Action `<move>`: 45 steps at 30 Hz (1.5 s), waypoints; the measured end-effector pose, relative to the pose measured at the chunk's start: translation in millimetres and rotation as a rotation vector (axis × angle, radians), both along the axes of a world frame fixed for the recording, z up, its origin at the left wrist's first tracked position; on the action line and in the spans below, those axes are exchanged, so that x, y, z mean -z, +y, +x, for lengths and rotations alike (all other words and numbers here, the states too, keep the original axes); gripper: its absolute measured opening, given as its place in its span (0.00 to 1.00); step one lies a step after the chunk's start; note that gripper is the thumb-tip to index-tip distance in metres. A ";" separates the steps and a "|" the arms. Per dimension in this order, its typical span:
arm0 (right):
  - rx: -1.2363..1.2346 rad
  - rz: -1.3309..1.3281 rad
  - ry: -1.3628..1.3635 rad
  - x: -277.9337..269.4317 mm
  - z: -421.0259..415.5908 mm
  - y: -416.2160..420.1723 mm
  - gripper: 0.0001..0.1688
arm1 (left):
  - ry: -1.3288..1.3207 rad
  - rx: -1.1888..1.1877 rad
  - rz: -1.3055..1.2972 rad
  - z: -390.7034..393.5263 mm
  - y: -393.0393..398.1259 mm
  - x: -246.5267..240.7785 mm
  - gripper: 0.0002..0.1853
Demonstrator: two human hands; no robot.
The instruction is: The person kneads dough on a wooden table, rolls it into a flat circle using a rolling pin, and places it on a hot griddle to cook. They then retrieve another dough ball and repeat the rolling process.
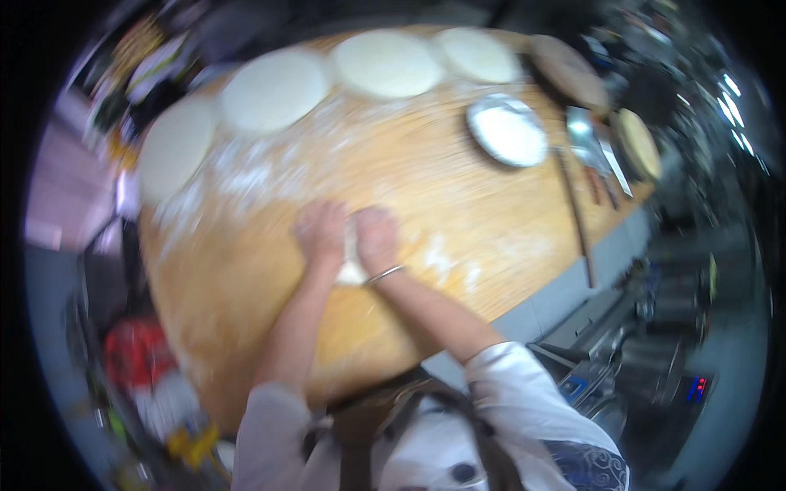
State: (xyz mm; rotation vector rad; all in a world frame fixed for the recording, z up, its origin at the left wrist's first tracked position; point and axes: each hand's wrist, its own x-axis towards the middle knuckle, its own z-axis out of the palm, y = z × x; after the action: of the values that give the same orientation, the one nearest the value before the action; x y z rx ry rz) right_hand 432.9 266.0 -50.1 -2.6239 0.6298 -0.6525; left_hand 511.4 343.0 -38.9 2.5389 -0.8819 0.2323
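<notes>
On the floured wooden tabletop (381,159), a small piece of white dough (352,274) lies under both of my hands. My left hand (322,232) presses on its left side, fingers pointing away from me. Against its right side is my right hand (376,238), with a thin bangle (385,275) at the wrist. Dough shows between the palms and near the heels of the hands; the rest is covered. Motion blur hides the finger detail.
Several large flat dough rounds (387,64) line the far edge. To the right are a metal bowl of white flour (509,132), a thin wooden rolling pin (574,215) overhanging the edge, a broad metal blade (579,126) and a round wooden board (568,73). A red object (138,350) sits lower left.
</notes>
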 end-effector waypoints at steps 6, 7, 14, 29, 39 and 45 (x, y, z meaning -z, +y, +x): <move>-0.034 0.054 0.078 -27.6 35.4 -24.5 0.09 | 0.117 0.019 -0.253 59.4 -26.3 33.3 0.15; -0.053 0.119 0.055 -33.9 29.9 -22.4 0.11 | 0.306 0.111 -0.285 71.0 -22.8 31.5 0.16; 0.006 0.293 -0.036 -62.0 -34.4 33.3 0.11 | 0.309 0.184 0.112 -22.1 17.4 -49.3 0.17; -0.131 0.116 0.256 -53.0 20.9 15.1 0.13 | 0.160 -0.047 -0.070 12.3 23.1 9.5 0.16; -0.193 0.243 0.172 -61.8 -6.9 12.8 0.12 | 0.438 0.132 -0.011 -8.8 43.0 -12.3 0.13; -0.271 0.071 0.050 -45.1 -81.2 43.6 0.10 | 0.012 0.053 -0.033 -88.2 61.4 1.5 0.11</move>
State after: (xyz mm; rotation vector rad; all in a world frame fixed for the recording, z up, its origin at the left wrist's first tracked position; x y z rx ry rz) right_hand 351.7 309.7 -5.0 -2.6003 0.2953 -0.4743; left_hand 423.2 404.4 -40.4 2.4799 -0.9322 0.2136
